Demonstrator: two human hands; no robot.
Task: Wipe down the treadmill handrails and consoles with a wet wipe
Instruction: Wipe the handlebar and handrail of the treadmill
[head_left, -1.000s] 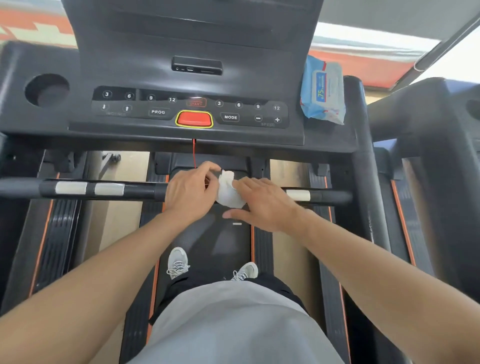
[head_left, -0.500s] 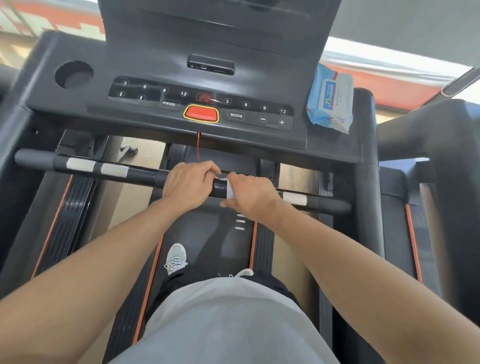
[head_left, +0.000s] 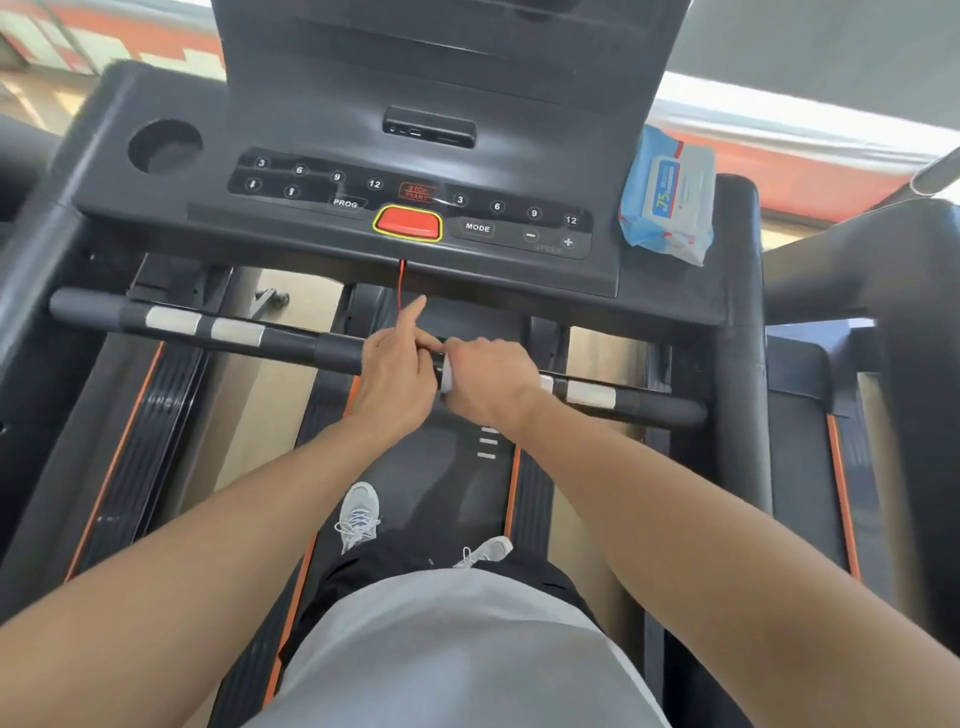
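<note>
The black front handrail (head_left: 291, 340) with silver sensor plates runs across below the console (head_left: 311, 124). My right hand (head_left: 493, 382) grips the white wet wipe (head_left: 445, 373) wrapped round the middle of the bar; only a strip of the wipe shows at the hand's left edge. My left hand (head_left: 395, 376) sits right beside it on the bar, its fingers curled over the rail and its index finger stretched forward towards the red safety cord (head_left: 400, 283).
A blue pack of wipes (head_left: 670, 197) lies on the console's right shelf, and a round cup holder (head_left: 163, 145) is on the left. The red stop button (head_left: 408, 223) sits mid-panel. A padded side rail (head_left: 737, 322) rises at the right, another treadmill (head_left: 893, 249) beyond it.
My right hand went from lying flat beside the loose wipe to gripping it round the bar. My left index finger has lifted off the rail and points forward.
</note>
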